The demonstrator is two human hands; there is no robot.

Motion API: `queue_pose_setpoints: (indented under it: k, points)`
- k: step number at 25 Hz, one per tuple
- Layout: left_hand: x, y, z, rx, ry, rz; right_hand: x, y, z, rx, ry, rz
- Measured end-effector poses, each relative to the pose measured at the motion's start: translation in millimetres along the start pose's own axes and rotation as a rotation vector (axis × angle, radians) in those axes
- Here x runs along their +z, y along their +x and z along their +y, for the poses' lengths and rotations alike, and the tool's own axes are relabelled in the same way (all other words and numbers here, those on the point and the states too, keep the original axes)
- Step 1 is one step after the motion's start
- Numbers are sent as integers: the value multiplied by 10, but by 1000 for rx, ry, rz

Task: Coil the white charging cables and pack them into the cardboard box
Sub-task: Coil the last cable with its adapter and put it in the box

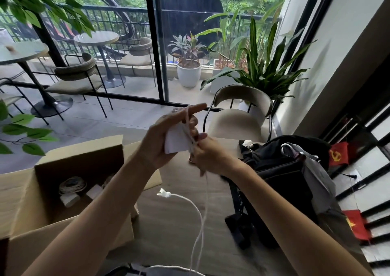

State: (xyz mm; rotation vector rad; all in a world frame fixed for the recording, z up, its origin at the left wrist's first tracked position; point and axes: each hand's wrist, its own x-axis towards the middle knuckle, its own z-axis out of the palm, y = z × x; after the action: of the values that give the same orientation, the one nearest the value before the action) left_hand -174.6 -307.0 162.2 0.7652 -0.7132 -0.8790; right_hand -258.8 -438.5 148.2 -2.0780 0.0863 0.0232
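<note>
My left hand (162, 140) holds a white charger block (176, 143) above the table, index finger pointing out. Loops of white charging cable (188, 132) lie across the block and the fingers. My right hand (207, 155) pinches that cable just right of the block. The loose cable (200, 223) hangs down to the table's near edge, and its plug end (163, 193) lies on the wood. The open cardboard box (42, 223) stands at the left, holding a coiled white cable (72, 185) and a white adapter (69, 199).
A black bag (280, 170) with a strap stands on the table at the right, close to my right arm. A beige chair (238, 121) faces the table's far edge. Red flags (356, 225) lie by the railing at the right. Potted plants stand by the glass doors.
</note>
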Motion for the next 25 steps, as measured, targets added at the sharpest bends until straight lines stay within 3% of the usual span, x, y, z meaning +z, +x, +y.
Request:
queue_pose_setpoints:
  k: [2, 4, 5, 6, 7, 9, 10, 12, 13, 15, 17, 18, 19, 20, 21, 22, 24, 25]
  points:
    - [-85, 18, -68, 160, 591, 138, 25, -79, 33, -2, -347, -179]
    - [-173, 41, -110, 297, 1265, 211, -25, -151, 54, -157, -502, -191]
    - [-214, 43, -116, 301, 1418, 175, -99, -161, 42, -261, -460, -132]
    - [-250, 12, -124, 226, 1426, 101, -195, -158, 29, -355, -391, -43]
    - [-268, -34, -141, 68, 1269, 22, -321, -135, 15, -422, -345, 67]
    - [-208, -146, -168, -294, 577, -60, -535, -76, 8, -462, -321, 286]
    - [-137, -185, -176, -387, 226, -68, -589, -58, 19, -444, -293, 344]
    - [-41, -130, -207, -291, -203, -66, -524, -80, 70, -335, -217, 287]
    - [-22, -56, -220, -174, -254, -52, -413, -101, 107, -270, -225, 202]
    - [-7, 86, -238, -8, 0, 143, -212, -133, 203, -153, -332, 18]
    - [-85, 147, -300, 168, 753, 344, -151, -161, 263, -131, -495, -97]
    - [-129, 139, -342, 257, 1150, 358, -181, -180, 250, -162, -546, -120]
    - [-178, 143, -371, 299, 1382, 320, -245, -192, 231, -220, -555, -115]
    - [-218, 125, -383, 270, 1453, 248, -317, -192, 206, -288, -527, -91]
    - [-251, 94, -383, 137, 1385, 147, -385, -183, 185, -343, -471, -49]
    - [-260, 58, -370, -69, 1164, 30, -448, -175, 161, -366, -387, -6]
    - [-205, -31, -297, -403, 440, -124, -509, -150, 141, -359, -135, 77]
    - [-157, -72, -251, -437, 116, -157, -492, -136, 147, -350, -4, 128]
